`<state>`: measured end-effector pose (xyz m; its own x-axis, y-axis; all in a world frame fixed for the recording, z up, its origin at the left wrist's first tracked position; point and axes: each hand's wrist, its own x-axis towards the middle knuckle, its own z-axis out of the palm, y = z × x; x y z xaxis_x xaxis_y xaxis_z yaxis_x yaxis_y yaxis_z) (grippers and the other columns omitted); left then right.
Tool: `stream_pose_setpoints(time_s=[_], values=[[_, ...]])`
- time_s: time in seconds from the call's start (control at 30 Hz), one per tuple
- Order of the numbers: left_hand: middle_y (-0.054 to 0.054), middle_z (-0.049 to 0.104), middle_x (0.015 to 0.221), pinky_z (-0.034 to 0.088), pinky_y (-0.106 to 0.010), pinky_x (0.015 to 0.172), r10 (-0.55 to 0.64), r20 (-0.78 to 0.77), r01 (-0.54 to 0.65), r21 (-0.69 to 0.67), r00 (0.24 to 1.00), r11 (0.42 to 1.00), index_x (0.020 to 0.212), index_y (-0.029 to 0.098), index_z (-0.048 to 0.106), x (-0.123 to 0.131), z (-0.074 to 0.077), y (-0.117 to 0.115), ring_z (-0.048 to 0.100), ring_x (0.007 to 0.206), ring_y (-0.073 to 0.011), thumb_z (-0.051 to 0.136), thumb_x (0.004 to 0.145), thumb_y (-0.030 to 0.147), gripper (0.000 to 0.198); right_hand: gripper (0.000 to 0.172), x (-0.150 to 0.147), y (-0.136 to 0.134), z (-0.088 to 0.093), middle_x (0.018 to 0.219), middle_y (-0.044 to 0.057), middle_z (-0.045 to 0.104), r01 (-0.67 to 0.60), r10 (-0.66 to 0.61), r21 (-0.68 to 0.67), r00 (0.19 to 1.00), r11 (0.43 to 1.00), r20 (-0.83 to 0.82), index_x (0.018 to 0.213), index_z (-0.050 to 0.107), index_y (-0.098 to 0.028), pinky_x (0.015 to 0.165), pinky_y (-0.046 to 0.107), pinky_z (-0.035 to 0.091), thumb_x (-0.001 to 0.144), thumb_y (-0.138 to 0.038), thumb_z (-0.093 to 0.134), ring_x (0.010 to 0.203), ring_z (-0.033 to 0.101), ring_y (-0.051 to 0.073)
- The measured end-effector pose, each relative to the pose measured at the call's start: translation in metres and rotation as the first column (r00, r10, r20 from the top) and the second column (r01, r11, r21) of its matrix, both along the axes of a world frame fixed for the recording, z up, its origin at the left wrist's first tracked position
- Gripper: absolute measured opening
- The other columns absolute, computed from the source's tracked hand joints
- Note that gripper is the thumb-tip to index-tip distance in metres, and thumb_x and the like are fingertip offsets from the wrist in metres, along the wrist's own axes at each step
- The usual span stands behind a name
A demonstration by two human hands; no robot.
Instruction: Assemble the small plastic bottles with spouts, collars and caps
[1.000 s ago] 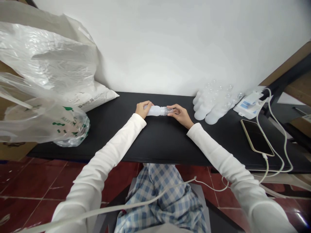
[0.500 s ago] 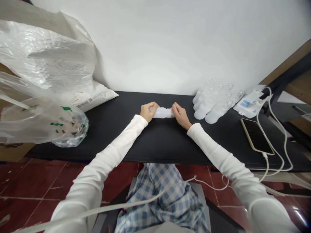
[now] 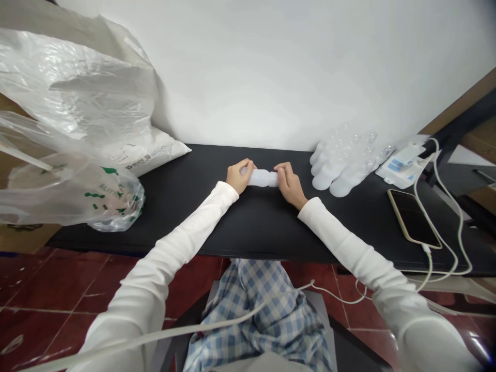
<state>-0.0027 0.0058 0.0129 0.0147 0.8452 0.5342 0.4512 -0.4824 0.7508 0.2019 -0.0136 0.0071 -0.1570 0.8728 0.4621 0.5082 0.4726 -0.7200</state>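
Okay, you hold a small white bottle sideways between both hands, low over the black desk, near its back edge by the wall. Your left hand wraps 1 end, grip closed around it. Your right hand covers the other end with fingers curled over, grip closed on the bottle too. Holding it at 2 ends likely steadies it and keeps it level. Your wrists seem to rest on the desk for support. Both arms stretch forward in white sleeves, forearms converging on the bottle. Cannot tell if the bottle touches the desk. A cluster of similar bottles lies just right of your right hand, probably there for easy reach. Further right sits a phone on a white cable. Plastic bags pile up at the left end.
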Motion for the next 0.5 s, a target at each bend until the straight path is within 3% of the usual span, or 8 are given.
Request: stream_pose_setpoints(time_s=[0.03,0.1,0.17,0.2,0.3,0.37,0.5], values=[[-0.003,0.068,0.065,0.05,-0.026,0.06,0.006,0.076,0.004,-0.137,0.997,0.991,0.071,0.018,0.065,0.001,0.002,0.002,0.065,0.064,-0.0156,0.046,0.094,0.039,0.037,0.051,0.004,0.002,0.0,0.092,0.008,0.068,-0.039,0.028,0.132,0.996,0.991,0.082,0.108,0.057,-0.02,0.074,0.033,0.05,0.1,-0.064,0.032,0.075,0.063,0.019],[0.0,0.058,0.052,0.038,-0.025,0.043,0.027,0.205,0.058,-0.399,0.978,0.915,0.069,0.018,0.061,0.002,0.005,0.004,0.059,0.048,-0.0157,0.045,0.091,0.038,0.034,0.049,0.011,0.01,-0.001,0.105,0.012,0.068,-0.153,0.068,0.304,0.96,0.94,0.271,0.116,0.056,-0.02,0.081,0.036,0.051,0.1,-0.062,0.037,0.086,0.065,0.022],[0.001,0.052,0.048,0.028,-0.024,0.036,0.008,0.281,0.147,-0.524,0.96,0.839,0.071,0.018,0.06,0.004,0.006,0.003,0.052,0.038,-0.015,0.045,0.09,0.038,0.031,0.046,0.017,0.016,-0.001,0.097,0.011,0.068,-0.194,0.039,0.371,0.922,0.908,0.385,0.109,0.058,-0.021,0.079,0.036,0.051,0.1,-0.06,0.035,0.084,0.064,0.023],[0.002,0.052,0.048,0.027,-0.024,0.035,-0.019,0.304,0.183,-0.522,0.952,0.833,0.071,0.018,0.06,0.004,0.006,0.002,0.05,0.036,-0.0143,0.046,0.089,0.039,0.031,0.045,0.019,0.017,-0.001,0.091,0.01,0.067,-0.174,0.007,0.38,0.916,0.908,0.402,0.103,0.059,-0.021,0.076,0.034,0.049,0.1,-0.059,0.034,0.081,0.064,0.022],[0.001,0.057,0.057,0.037,-0.024,0.04,-0.113,0.263,0.205,-0.356,0.958,0.912,0.071,0.018,0.06,0.002,0.003,-0.002,0.052,0.042,-0.0122,0.047,0.09,0.044,0.035,0.038,0.016,0.013,0.002,0.077,0.005,0.063,-0.019,-0.094,0.307,0.933,0.951,0.348,0.091,0.054,-0.023,0.062,0.031,0.039,0.1,-0.053,0.034,0.068,0.059,0.02],[0.0,0.064,0.067,0.047,-0.024,0.052,-0.125,0.112,0.142,-0.164,0.986,0.976,0.073,0.019,0.063,-0.001,0.0,-0.003,0.059,0.055,-0.0125,0.045,0.092,0.044,0.036,0.03,0.011,0.007,0.006,0.069,0.001,0.057,0.077,-0.122,0.17,0.954,0.982,0.274,0.087,0.049,-0.024,0.059,0.03,0.032,0.099,-0.047,0.034,0.059,0.051,0.018],[-0.004,0.073,0.081,0.051,-0.026,0.074,-0.032,-0.235,0.075,0.176,0.971,0.982,0.083,0.019,0.07,-0.01,-0.004,-0.003,0.067,0.075,-0.0144,0.041,0.096,0.037,0.036,0.03,0.003,0.004,0.011,0.063,-0.003,0.043,0.074,-0.063,-0.125,0.994,0.989,0.095,0.073,0.033,-0.025,0.06,0.028,0.031,0.098,-0.042,0.033,0.059,0.042,0.015]])
